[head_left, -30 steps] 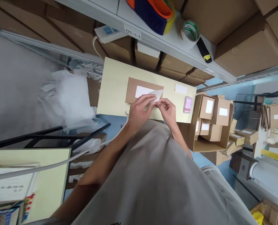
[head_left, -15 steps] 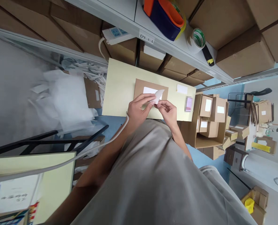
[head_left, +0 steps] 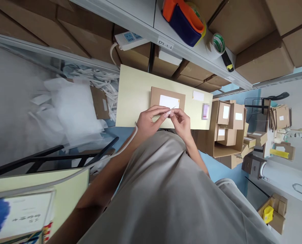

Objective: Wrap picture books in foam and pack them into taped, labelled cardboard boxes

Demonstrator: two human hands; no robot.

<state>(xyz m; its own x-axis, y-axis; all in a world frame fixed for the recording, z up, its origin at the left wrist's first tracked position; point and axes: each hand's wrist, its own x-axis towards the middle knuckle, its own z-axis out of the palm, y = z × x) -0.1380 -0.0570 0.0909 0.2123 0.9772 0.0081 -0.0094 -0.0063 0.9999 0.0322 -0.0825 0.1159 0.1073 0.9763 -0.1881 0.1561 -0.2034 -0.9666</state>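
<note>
A flat brown cardboard box with a white label lies on a pale yellow table. My left hand and my right hand meet just in front of the box. Both pinch a small white paper slip, seen nearly edge-on between the fingertips. Another white label lies on the table to the right of the box.
A grey shelf above holds a tape dispenser, a tape roll, a cutter and cardboard boxes. An open carton of small labelled boxes stands at right. White plastic bags lie at left.
The white slip, held flat and wide a second ago, has turned or folded until only a thin edge shows between my fingertips. The box's label is now uncovered. The view shifted slightly.
</note>
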